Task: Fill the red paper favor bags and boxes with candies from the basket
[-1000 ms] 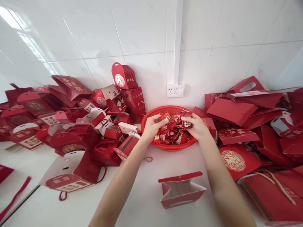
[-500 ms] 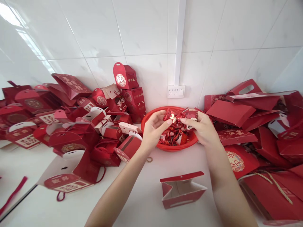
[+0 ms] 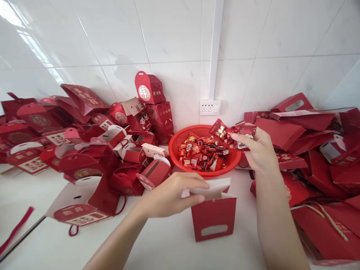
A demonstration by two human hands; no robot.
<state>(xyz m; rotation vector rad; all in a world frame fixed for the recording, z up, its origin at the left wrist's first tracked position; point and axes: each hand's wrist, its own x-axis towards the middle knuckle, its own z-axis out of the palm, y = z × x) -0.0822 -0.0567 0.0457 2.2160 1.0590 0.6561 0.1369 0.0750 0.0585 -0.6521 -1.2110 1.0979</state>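
White-tiled wall (image 3: 174, 33) backs a crowd of red

Below it, on a pale table (image 3: 146, 243), red card boxes with rounded flaps (image 3: 81, 165) fill the left side, beside a stack of small red card boxes (image 3: 149, 89), whose uppermost round label reads 金榜題名. At center, a person's left hand (image 3: 174, 195), thumb and fingers parted, meets the upper left edge of an open red card box with white lining (image 3: 213, 213); whether it pinches the card cannot be told. The open box sits mouth upward, its longer side running roughly left to right. The left hand is nearer; from the right fingers, the box lies leftward and toward the wearer. Behind it, a round red plastic basket (image 3: 206, 174) holds small wrapped sweets (image 3: 197, 152). The right hand (image 3: 260, 148) pinches shiny red packets (image 3: 244, 138) over the basket's right rim, gold showing on one, dark characters on another's white patch; no brand is legible. Far right, larger red card boxes (image 3: 281, 133) lie piled, a beige cord (image 3: 333, 221) across one.
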